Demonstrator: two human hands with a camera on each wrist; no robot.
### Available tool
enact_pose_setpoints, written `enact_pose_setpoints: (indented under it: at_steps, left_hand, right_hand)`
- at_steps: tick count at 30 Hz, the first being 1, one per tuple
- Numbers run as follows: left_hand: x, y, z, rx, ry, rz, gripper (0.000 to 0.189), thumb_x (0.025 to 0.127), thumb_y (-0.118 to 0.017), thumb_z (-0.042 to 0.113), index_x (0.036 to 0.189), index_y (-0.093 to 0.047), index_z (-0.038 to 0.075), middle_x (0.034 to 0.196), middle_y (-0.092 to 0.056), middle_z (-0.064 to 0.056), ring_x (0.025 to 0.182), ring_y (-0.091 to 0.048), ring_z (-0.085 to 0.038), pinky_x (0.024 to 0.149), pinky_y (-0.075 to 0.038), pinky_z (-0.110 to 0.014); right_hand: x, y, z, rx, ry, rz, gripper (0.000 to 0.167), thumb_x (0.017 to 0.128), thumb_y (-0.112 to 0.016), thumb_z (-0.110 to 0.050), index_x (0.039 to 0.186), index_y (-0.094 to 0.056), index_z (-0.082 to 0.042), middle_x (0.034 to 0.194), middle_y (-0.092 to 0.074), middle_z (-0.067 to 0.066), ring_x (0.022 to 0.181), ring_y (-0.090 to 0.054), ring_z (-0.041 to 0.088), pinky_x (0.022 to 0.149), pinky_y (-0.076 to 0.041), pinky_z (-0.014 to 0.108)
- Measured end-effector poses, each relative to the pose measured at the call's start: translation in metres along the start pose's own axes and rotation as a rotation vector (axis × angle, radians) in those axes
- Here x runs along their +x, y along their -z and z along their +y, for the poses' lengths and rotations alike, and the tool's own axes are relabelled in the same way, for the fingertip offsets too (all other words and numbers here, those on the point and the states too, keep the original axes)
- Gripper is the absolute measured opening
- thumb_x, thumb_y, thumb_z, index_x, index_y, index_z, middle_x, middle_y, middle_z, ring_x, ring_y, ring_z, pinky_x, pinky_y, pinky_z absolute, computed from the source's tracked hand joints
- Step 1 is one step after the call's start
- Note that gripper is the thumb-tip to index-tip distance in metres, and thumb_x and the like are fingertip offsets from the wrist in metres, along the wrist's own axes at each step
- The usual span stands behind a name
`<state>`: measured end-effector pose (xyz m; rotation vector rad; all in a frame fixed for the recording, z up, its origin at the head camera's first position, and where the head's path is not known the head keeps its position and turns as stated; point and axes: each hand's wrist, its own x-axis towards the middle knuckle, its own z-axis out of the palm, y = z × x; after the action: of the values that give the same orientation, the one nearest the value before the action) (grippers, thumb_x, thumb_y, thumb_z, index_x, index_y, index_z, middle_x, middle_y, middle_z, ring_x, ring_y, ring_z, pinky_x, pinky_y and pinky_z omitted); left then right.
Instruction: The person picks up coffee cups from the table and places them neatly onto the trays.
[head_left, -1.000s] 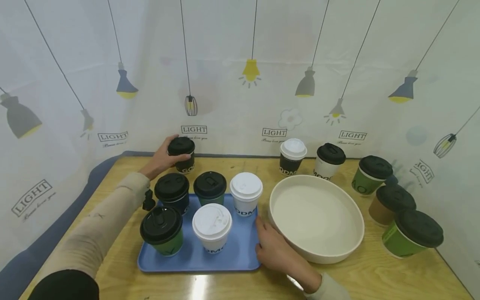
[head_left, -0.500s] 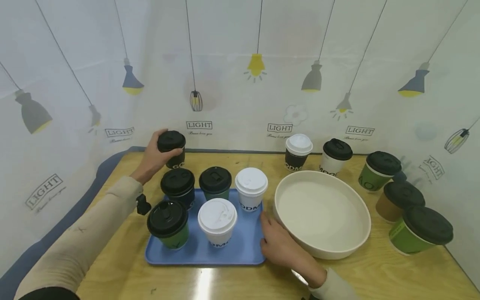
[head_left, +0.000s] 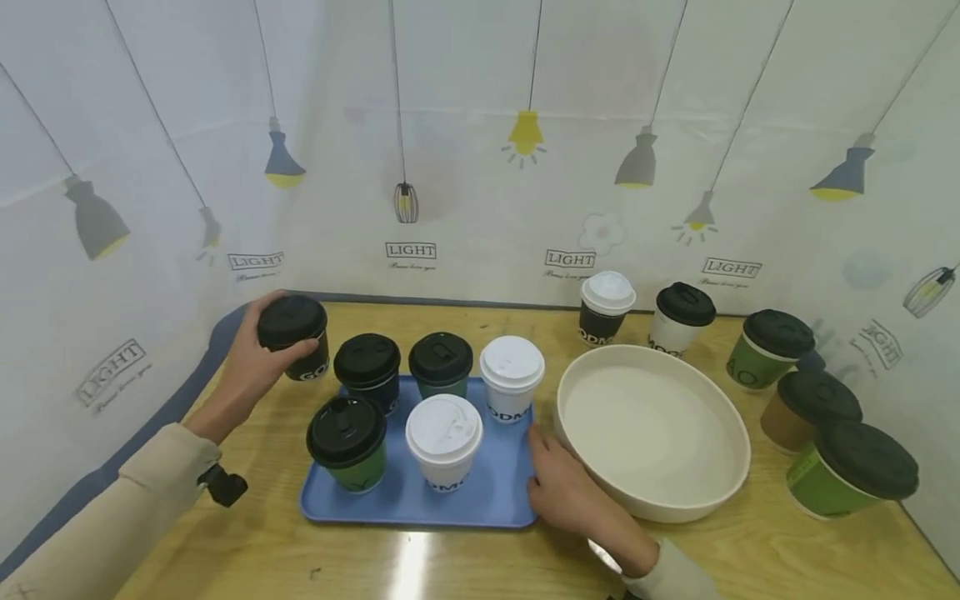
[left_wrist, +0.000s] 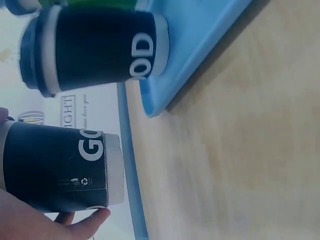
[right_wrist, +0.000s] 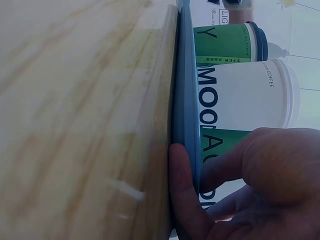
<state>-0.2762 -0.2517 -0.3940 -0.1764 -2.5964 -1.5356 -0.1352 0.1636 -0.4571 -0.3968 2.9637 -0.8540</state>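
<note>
My left hand [head_left: 251,358] grips a black paper coffee cup [left_wrist: 60,167] with a black lid [head_left: 292,320], held upright beyond the back left corner of the blue tray [head_left: 487,492]. Thumb and fingers wrap its sides. On the tray stand several lidded cups: a dark one [head_left: 367,371] nearest my left hand, two green ones with black lids, and two white ones with white lids, the front one [head_left: 444,442] near the middle. My right hand [head_left: 566,487] pinches the tray's right rim, with fingers on both sides of it in the right wrist view.
A round cream dish [head_left: 652,433] sits close to the right of the tray and my right hand. Several more lidded cups stand behind and right of it, including a white-lidded black cup [head_left: 606,308] and a green cup [head_left: 847,471]. A printed curtain [head_left: 480,208] borders the table.
The black cup in my left hand has moved left and closer, from behind the tray to beyond its back left corner. My right hand stays at the tray's rim.
</note>
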Motion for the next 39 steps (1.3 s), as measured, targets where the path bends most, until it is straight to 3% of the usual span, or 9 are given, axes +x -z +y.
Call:
enact_pose_setpoints:
  at_steps: [6,13,15,17,20,22,29,33,39]
  left_hand:
    - [-0.038,0.009,0.000,0.033,0.002,0.056,0.093,0.093,-0.076,0.038,0.165,-0.016,0.036,0.164,-0.030,-0.022,0.144,-0.037,-0.049,0.108,-0.039,-0.072]
    - [-0.084,0.024,-0.008,0.119,0.041,0.037,0.095,0.094,-0.075,0.037,0.166,-0.012,0.036,0.163,-0.030,-0.026,0.141,-0.037,-0.054,0.099,-0.041,-0.073]
    - [-0.096,0.025,-0.008,0.149,0.044,0.042,0.095,0.094,-0.076,0.036,0.166,-0.014,0.034,0.161,-0.033,-0.024,0.137,-0.045,-0.041,0.098,-0.048,-0.060]
    - [-0.109,0.022,-0.008,0.169,0.034,0.053,0.094,0.093,-0.078,0.032,0.165,-0.018,0.032,0.157,-0.037,-0.021,0.129,-0.050,-0.019,0.094,-0.050,-0.044]
    - [-0.126,0.017,-0.007,0.198,0.006,0.070,0.093,0.090,-0.081,0.025,0.163,-0.025,0.029,0.151,-0.043,-0.014,0.112,-0.046,0.008,0.081,-0.049,-0.023]
    - [-0.137,0.013,-0.006,0.180,-0.016,0.071,0.091,0.088,-0.082,0.018,0.162,-0.029,0.026,0.148,-0.044,-0.009,0.107,-0.045,0.015,0.077,-0.050,-0.019]
    - [-0.172,-0.012,0.010,0.071,-0.013,0.012,0.086,0.087,-0.082,0.011,0.158,-0.036,0.026,0.137,-0.045,0.018,0.105,-0.058,0.010,0.077,-0.057,-0.021]
    - [-0.189,-0.035,0.025,-0.005,-0.023,-0.057,0.086,0.083,-0.084,0.009,0.155,-0.040,0.026,0.137,-0.053,0.008,0.108,-0.064,0.003,0.081,-0.059,-0.023]
    - [-0.203,-0.060,0.053,-0.010,-0.050,-0.113,0.092,0.076,-0.090,0.013,0.152,-0.043,0.030,0.136,-0.059,0.000,0.112,-0.063,-0.002,0.087,-0.058,-0.024]
  right_hand:
    - [-0.002,-0.001,0.001,-0.006,-0.009,0.006,0.071,0.085,-0.062,0.003,0.148,-0.035,0.022,0.143,-0.051,0.040,0.132,-0.053,0.049,0.113,-0.046,0.057]
    - [-0.003,0.001,0.001,-0.008,0.000,0.004,0.071,0.085,-0.062,0.003,0.148,-0.035,0.021,0.145,-0.049,0.040,0.134,-0.052,0.050,0.114,-0.045,0.057]
    - [-0.003,0.001,0.002,-0.014,-0.004,0.006,0.071,0.085,-0.062,0.003,0.148,-0.035,0.021,0.146,-0.048,0.040,0.135,-0.051,0.049,0.114,-0.045,0.057]
    - [-0.003,0.002,0.003,-0.018,-0.007,0.010,0.071,0.085,-0.062,0.004,0.149,-0.035,0.020,0.147,-0.048,0.039,0.136,-0.051,0.049,0.115,-0.045,0.057]
    - [-0.003,0.002,0.004,-0.011,-0.009,0.009,0.072,0.085,-0.062,0.004,0.149,-0.034,0.020,0.149,-0.046,0.039,0.138,-0.049,0.049,0.116,-0.044,0.057]
    - [-0.004,0.002,0.004,-0.006,-0.013,0.004,0.072,0.085,-0.061,0.004,0.150,-0.034,0.020,0.149,-0.046,0.039,0.138,-0.049,0.049,0.116,-0.043,0.057]
    - [-0.003,0.002,0.005,-0.004,-0.009,0.005,0.072,0.085,-0.061,0.004,0.149,-0.034,0.021,0.148,-0.046,0.040,0.137,-0.049,0.049,0.116,-0.043,0.058]
    - [-0.002,0.001,0.004,-0.002,-0.005,0.011,0.072,0.084,-0.061,0.004,0.148,-0.034,0.022,0.147,-0.047,0.040,0.136,-0.050,0.050,0.115,-0.044,0.057]
    - [0.000,-0.001,0.001,0.006,0.011,0.010,0.070,0.085,-0.060,0.004,0.148,-0.034,0.022,0.148,-0.046,0.041,0.137,-0.049,0.050,0.117,-0.043,0.057]
